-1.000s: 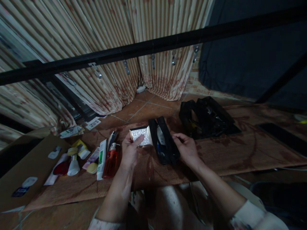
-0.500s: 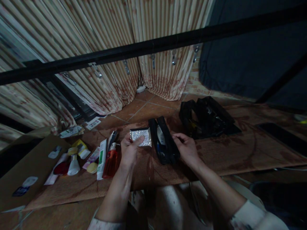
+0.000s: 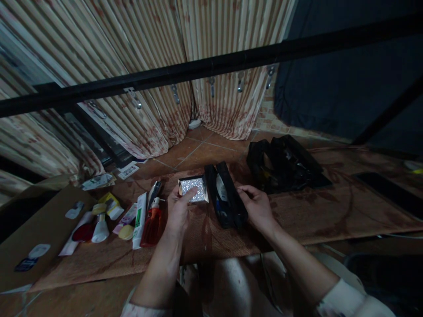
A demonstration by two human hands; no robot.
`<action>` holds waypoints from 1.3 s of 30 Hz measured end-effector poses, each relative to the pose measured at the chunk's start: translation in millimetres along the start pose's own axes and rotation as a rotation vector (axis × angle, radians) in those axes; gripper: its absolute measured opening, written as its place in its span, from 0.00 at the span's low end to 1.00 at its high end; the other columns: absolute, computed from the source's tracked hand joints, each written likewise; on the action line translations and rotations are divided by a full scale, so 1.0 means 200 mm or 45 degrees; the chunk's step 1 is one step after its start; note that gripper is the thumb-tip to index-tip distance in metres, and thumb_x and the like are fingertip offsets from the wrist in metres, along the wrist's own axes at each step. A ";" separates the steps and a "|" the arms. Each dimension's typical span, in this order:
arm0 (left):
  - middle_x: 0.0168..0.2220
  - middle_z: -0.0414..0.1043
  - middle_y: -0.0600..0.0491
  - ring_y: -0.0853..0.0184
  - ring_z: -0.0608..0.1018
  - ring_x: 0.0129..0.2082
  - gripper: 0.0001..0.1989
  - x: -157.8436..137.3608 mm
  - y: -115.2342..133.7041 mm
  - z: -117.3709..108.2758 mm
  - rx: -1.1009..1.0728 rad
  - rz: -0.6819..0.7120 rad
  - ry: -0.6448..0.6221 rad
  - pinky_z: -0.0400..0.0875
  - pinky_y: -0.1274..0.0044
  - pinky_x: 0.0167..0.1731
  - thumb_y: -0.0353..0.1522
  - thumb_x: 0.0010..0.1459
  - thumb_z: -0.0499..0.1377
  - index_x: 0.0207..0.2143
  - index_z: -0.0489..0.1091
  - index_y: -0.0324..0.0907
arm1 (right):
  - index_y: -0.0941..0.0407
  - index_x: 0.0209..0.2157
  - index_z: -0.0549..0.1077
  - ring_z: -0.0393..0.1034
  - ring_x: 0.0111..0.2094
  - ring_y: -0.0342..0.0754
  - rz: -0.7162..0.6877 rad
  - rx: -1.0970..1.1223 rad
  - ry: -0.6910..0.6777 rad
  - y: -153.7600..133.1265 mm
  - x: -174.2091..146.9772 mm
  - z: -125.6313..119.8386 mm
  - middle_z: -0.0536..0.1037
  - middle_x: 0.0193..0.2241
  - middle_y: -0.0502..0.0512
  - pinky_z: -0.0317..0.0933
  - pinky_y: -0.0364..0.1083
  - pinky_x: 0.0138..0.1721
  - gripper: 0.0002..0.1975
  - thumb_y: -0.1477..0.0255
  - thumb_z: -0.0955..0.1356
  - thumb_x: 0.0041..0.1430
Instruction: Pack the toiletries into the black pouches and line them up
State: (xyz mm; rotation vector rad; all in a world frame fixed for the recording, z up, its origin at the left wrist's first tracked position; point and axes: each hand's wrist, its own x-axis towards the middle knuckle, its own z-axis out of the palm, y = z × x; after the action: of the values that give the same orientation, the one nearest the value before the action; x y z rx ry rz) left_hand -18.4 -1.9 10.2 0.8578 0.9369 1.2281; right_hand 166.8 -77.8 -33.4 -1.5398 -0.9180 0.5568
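My left hand (image 3: 178,204) is closed on a flat, square, glittery silver case (image 3: 200,196), thumb across its sparkling face. Just right of the case, a small black pouch (image 3: 236,198) lies on the brown cloth with its top gaping. A pale item with a label (image 3: 221,188) shows inside it. With thumb and fingers pinched together, my right hand (image 3: 257,204) grips the pouch's right edge. Left of my left hand lie a red pump bottle (image 3: 152,226) and a white and green tube (image 3: 139,220).
A larger black bag (image 3: 287,163) stands open behind my right hand. Far left, a cardboard box (image 3: 42,233) sits beside several toiletries, among them a yellow packet (image 3: 113,206). A dark flat phone-like slab (image 3: 390,193) lies at right. A black bar with hooks (image 3: 211,64) crosses ahead.
Both hands keep their holds on the case and the pouch. The case tilts slightly in my left hand, and the view shifts very little.
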 end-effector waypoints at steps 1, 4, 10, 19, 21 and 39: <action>0.29 0.78 0.52 0.67 0.78 0.27 0.19 0.00 0.00 0.00 0.007 -0.003 -0.002 0.70 0.75 0.33 0.32 0.34 0.72 0.32 0.74 0.38 | 0.56 0.30 0.77 0.70 0.28 0.47 0.006 0.001 0.001 0.00 0.00 0.00 0.78 0.26 0.51 0.60 0.43 0.30 0.14 0.61 0.66 0.54; 0.29 0.78 0.52 0.67 0.77 0.26 0.17 0.00 0.00 -0.01 0.045 0.028 -0.055 0.70 0.75 0.32 0.32 0.36 0.71 0.32 0.74 0.37 | 0.56 0.30 0.77 0.70 0.29 0.47 0.014 0.023 0.000 0.00 0.00 0.00 0.78 0.27 0.52 0.60 0.43 0.30 0.13 0.62 0.66 0.54; 0.28 0.77 0.53 0.68 0.76 0.26 0.17 0.01 -0.01 -0.03 0.074 0.128 -0.083 0.70 0.76 0.31 0.31 0.36 0.71 0.32 0.75 0.37 | 0.56 0.29 0.77 0.71 0.31 0.48 -0.016 0.019 -0.010 0.00 0.00 0.00 0.78 0.26 0.52 0.61 0.43 0.32 0.12 0.63 0.66 0.54; 0.25 0.77 0.54 0.68 0.76 0.22 0.18 0.01 0.00 0.00 0.070 0.019 0.039 0.71 0.75 0.28 0.32 0.31 0.72 0.29 0.74 0.37 | 0.56 0.29 0.77 0.71 0.30 0.48 -0.017 0.074 0.012 -0.02 0.00 0.01 0.78 0.28 0.52 0.61 0.43 0.32 0.15 0.59 0.66 0.55; 0.26 0.77 0.53 0.67 0.77 0.22 0.19 0.00 0.00 0.01 0.026 -0.047 0.077 0.72 0.74 0.28 0.32 0.31 0.72 0.30 0.74 0.37 | 0.56 0.30 0.77 0.71 0.30 0.47 0.001 0.110 0.009 -0.05 -0.01 0.00 0.79 0.28 0.52 0.62 0.43 0.32 0.16 0.58 0.67 0.54; 0.25 0.74 0.55 0.70 0.75 0.25 0.18 0.03 -0.05 0.00 0.022 -0.051 0.159 0.67 0.78 0.29 0.35 0.36 0.71 0.30 0.73 0.36 | 0.56 0.31 0.77 0.72 0.31 0.48 0.048 0.151 -0.002 -0.06 -0.01 0.00 0.79 0.30 0.52 0.62 0.44 0.34 0.13 0.60 0.70 0.49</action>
State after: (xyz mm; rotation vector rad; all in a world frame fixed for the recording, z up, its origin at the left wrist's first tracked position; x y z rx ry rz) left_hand -14.3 1.9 0.8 0.7788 1.0615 1.2520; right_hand 162.5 -78.6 -22.0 -1.4519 -0.8440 0.6288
